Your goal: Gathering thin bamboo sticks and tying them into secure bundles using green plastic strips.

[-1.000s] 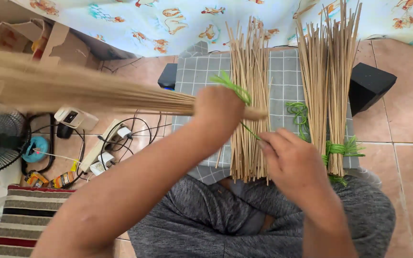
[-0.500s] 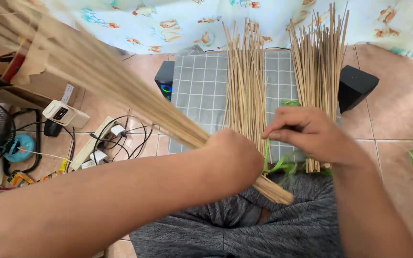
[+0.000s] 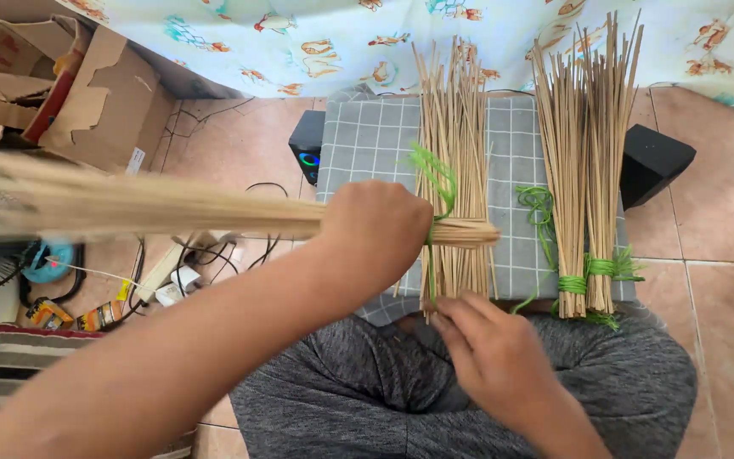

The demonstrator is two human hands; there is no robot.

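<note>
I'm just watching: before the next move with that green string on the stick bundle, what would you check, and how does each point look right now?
1. Left hand grips the stick bundle firmly near its end: ok.
2. Green string reaches the bundle: ok.
3. Right hand pinches the string's lower end: cannot tell, fingertips hide it.
4. String fully wrapped round: cannot tell.
5. Loose sticks on the checked mat lie apart from the tied bundles: ok.

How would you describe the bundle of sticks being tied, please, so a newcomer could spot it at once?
Start at the grey checked mat on the floor. Above its near edge, the left hand grips one stick bundle lying crosswise, green string at its end. The neighbouring bundles lie lengthwise on the mat.
</note>
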